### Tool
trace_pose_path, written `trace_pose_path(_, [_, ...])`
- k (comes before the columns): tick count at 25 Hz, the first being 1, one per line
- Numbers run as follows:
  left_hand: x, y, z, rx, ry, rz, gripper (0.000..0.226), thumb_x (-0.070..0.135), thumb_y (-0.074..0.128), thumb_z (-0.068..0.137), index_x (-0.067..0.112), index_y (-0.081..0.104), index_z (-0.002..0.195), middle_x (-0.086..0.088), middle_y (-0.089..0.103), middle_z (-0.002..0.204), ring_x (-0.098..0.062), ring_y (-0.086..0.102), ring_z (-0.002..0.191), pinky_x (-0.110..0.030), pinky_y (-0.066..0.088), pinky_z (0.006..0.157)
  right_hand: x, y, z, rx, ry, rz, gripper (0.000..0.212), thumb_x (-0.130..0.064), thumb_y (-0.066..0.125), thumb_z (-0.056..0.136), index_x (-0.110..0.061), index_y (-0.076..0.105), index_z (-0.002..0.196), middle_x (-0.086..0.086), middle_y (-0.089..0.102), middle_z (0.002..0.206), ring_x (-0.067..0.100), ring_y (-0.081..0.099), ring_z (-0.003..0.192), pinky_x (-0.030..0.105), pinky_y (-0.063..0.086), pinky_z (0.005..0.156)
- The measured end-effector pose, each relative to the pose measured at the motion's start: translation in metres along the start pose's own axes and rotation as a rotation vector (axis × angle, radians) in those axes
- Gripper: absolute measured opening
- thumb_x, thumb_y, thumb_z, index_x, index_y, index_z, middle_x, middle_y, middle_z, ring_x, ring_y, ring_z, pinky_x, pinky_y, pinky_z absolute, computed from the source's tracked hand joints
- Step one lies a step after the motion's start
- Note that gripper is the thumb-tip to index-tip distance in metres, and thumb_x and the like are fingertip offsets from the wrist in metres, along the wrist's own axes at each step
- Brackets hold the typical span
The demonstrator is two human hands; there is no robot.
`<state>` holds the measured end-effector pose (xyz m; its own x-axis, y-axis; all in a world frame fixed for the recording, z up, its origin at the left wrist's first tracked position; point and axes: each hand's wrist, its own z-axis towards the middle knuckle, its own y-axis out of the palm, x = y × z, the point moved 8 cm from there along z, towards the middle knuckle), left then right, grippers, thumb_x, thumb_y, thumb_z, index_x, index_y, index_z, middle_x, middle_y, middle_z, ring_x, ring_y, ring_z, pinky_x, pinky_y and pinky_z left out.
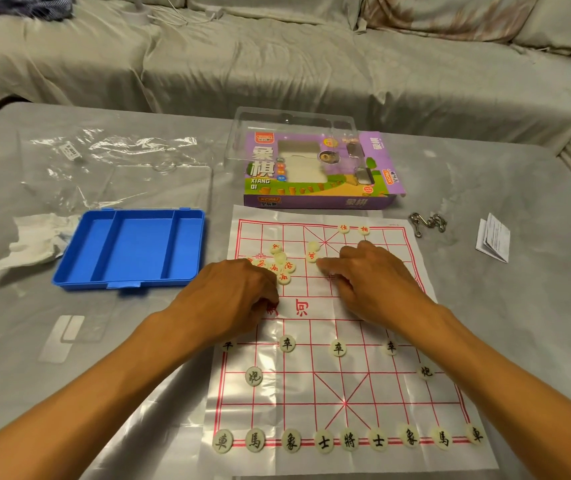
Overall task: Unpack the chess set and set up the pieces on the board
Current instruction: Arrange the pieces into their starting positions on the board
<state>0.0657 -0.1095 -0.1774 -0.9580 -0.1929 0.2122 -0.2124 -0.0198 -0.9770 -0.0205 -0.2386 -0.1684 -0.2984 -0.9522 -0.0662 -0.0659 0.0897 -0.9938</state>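
Note:
The xiangqi board (311, 382), a thin sheet with red lines, lies on the table in front of me. Black-lettered pieces fill its near row (350, 441), with pawns and two cannons ahead of them. A loose pile of red-lettered pieces (282, 266) sits on the far left half, and two red pieces (353, 229) stand on the far row. My left hand (239, 289) rests beside the pile with its fingers curled under, the tips hidden. My right hand (367, 275) lies flat with fingers apart, its index tip next to a lone red piece (311, 251).
An open blue compartment tray (128, 249) lies left of the board. The purple game box (318, 171) under a clear lid stands behind it. Crumpled plastic wrap (104, 157) and white paper (35, 240) lie at left; a metal puzzle (426, 221) and leaflet (493, 242) at right.

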Motion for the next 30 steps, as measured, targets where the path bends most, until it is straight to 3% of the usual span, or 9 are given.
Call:
trace_pose_path(3, [-0.002,0.002,0.0,-0.004,-0.013,-0.006,0.033,0.044,0.051,0.094,0.035,0.062,0.124,0.016,0.058,0.13,-0.008,0.056,0.116,-0.027,0.046,0.101,0.011,0.0,0.002,0.002,0.072,0.016,0.037,-0.03,0.041,0.1,-0.033,0.047,0.136,-0.004,0.059,0.12,0.017,0.05,0.103,0.025,0.037,0.076])
trace_pose_path(9, [0.0,0.0,0.001,0.013,-0.013,-0.018,0.031,0.042,0.054,0.094,0.033,0.064,0.121,0.014,0.06,0.129,-0.01,0.057,0.115,-0.025,0.045,0.097,0.021,0.007,0.019,-0.072,0.233,0.07,0.058,-0.023,0.045,0.097,-0.03,0.021,0.149,0.0,0.043,0.146,0.025,0.046,0.127,0.04,0.042,0.099])
trace_pose_path(16, [-0.001,0.0,0.001,0.014,-0.01,-0.022,0.03,0.042,0.054,0.093,0.034,0.064,0.12,0.016,0.059,0.128,-0.009,0.057,0.114,-0.026,0.048,0.097,0.005,0.008,0.044,-0.135,0.164,0.065,0.061,-0.022,0.042,0.095,-0.038,0.017,0.149,0.005,0.056,0.128,0.024,0.056,0.104,0.034,0.043,0.073])
trace_pose_path(22, [0.0,0.0,0.001,0.012,-0.007,-0.022,0.031,0.043,0.053,0.094,0.034,0.063,0.121,0.015,0.059,0.129,-0.009,0.056,0.114,-0.026,0.048,0.096,0.004,0.004,0.049,-0.172,0.174,0.065,0.062,-0.025,0.044,0.096,-0.04,0.014,0.149,0.005,0.048,0.141,0.026,0.053,0.115,0.036,0.047,0.085])
trace_pose_path(26, [0.0,0.001,0.002,0.006,-0.007,-0.028,0.031,0.043,0.053,0.094,0.033,0.062,0.122,0.014,0.059,0.129,-0.009,0.056,0.114,-0.026,0.048,0.096,0.016,-0.007,0.038,0.032,0.225,0.232,0.059,-0.023,0.045,0.095,-0.04,0.024,0.147,0.002,0.063,0.12,0.015,0.054,0.089,0.031,0.046,0.073])
trace_pose_path(30, [0.001,-0.001,0.002,0.029,0.003,-0.016,0.031,0.042,0.053,0.094,0.032,0.064,0.12,0.014,0.061,0.125,-0.009,0.057,0.11,-0.024,0.048,0.092,0.016,-0.001,0.025,0.085,0.201,0.267,0.045,-0.028,0.052,0.093,-0.038,0.046,0.137,-0.002,0.066,0.116,0.015,0.059,0.094,0.03,0.05,0.078])
